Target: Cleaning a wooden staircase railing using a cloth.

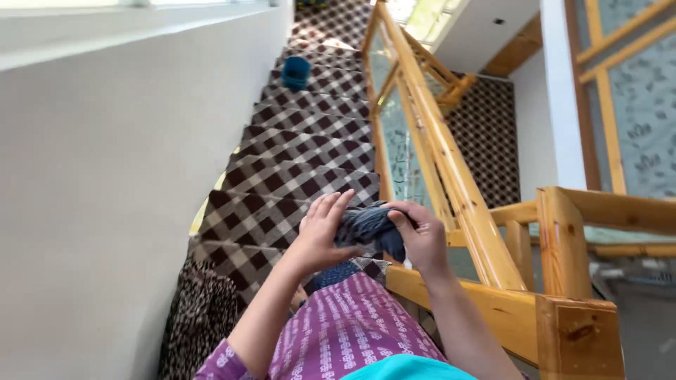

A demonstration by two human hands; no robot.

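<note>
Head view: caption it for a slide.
Both hands, left hand and right hand, hold a blue-grey cloth above checkered stairs.

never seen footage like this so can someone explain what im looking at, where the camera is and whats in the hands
There is one picture, from a camera worn on a person's head, looking down a staircase. The stairs have checked brown and white carpet, a white wall on the left and a wooden railing on the right. The left hand and right hand hold a bunched blue-grey cloth between them. Further down, a blue bucket stands on a step.
</note>
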